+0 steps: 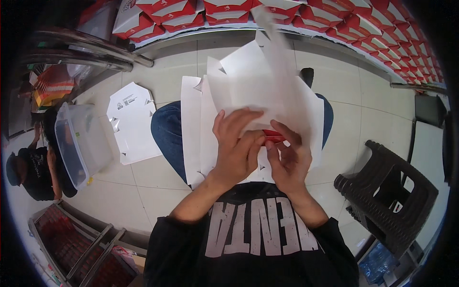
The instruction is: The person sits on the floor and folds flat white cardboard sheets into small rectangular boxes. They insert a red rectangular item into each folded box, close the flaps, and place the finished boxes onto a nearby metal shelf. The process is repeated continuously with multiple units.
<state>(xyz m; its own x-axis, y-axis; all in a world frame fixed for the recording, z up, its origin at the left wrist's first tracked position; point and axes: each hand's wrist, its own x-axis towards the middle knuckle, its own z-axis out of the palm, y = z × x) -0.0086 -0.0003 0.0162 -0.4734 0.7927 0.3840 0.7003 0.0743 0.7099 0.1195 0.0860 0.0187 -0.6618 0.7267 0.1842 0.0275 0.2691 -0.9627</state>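
Observation:
Across my lap lie flat white cardboard sheets (pixel 192 119) with cut slots. On top of them is a partly folded carton (pixel 244 88), white inside with a red outer face (pixel 275 136) showing at its near edge. My left hand (pixel 234 150) is closed on that near edge, its fingertips at the red fold. From the other side, my right hand (pixel 292 160) pinches the same fold with thumb and fingers. The carton's right flap (pixel 287 71) stands up and is smeared by motion. Parts of the fold are hidden behind my fingers.
Many red and white folded cartons (pixel 229 12) are stacked ahead and right. A flat white sheet (pixel 131 122) lies on the tiled floor at left, beside a clear plastic bin (pixel 83 143). Another person (pixel 36 167) sits beyond it. A dark plastic stool (pixel 389 196) is at right.

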